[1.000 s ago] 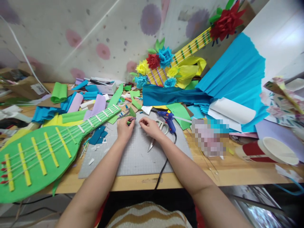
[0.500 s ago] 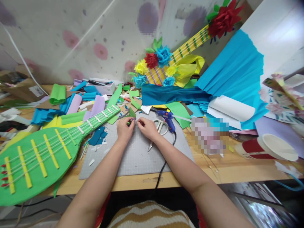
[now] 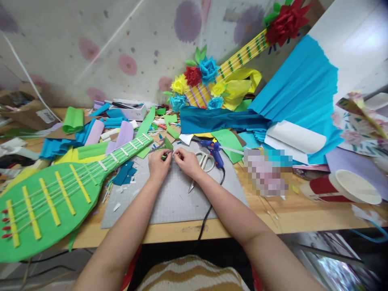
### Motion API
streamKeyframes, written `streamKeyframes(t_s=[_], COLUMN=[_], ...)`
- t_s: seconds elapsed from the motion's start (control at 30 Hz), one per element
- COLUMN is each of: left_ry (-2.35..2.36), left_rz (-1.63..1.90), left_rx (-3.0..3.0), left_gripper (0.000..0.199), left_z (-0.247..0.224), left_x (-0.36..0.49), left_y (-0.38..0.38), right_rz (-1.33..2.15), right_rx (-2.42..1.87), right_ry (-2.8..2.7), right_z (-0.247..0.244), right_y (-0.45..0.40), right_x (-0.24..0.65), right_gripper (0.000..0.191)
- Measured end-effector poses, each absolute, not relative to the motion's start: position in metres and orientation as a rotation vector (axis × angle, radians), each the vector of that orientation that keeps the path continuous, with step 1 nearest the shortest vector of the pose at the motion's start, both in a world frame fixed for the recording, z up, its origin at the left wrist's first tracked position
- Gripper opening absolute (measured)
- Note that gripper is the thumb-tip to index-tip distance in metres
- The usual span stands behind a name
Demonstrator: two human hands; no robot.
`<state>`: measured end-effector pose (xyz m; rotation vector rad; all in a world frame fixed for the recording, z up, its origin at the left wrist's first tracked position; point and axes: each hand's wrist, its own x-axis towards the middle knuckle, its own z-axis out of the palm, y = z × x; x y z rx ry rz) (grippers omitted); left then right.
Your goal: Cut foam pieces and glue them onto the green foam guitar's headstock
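Close together over the grey cutting mat (image 3: 178,208), my left hand (image 3: 158,165) and my right hand (image 3: 187,162) are both pinched, fingertips nearly meeting. Something small and dark shows by the left fingertips, too little to name. What the right fingers pinch, if anything, is hidden. A folded green paper piece (image 3: 168,143) stands just beyond the left fingertips. Scissors (image 3: 191,186) with pale handles lie partly under my right hand and wrist. To the right of them rests a blue glue gun (image 3: 216,155), its black cord running towards the table's front edge.
A green paper lute (image 3: 65,218) with yellow bars lies at left. Behind stands a yellow stringed paper instrument (image 3: 242,60) with paper flowers. Blue crepe paper (image 3: 300,93) spreads at right, near a red-and-white cup (image 3: 324,189). Blue scraps (image 3: 125,173) lie on the mat's left side.
My right hand has shifted very slightly to the left. Otherwise both hands keep the same pinched pose, and the things on the table stay where they were.
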<state>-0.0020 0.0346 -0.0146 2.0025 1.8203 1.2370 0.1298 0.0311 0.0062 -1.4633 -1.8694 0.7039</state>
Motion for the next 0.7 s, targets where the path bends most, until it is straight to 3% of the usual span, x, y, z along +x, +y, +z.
streamKeyframes(t_s=[0.7], left_ry=[1.796], left_rz=[1.305], left_rx=[2.068], left_gripper=[0.016], left_z=[-0.017], left_x=[0.0002], left_y=[0.0361], right_rz=[0.678], right_rx=[-1.422], right_ry=[-1.861], right_z=[0.0044], right_y=[0.033], right_x=[0.1294], right_gripper=[0.015])
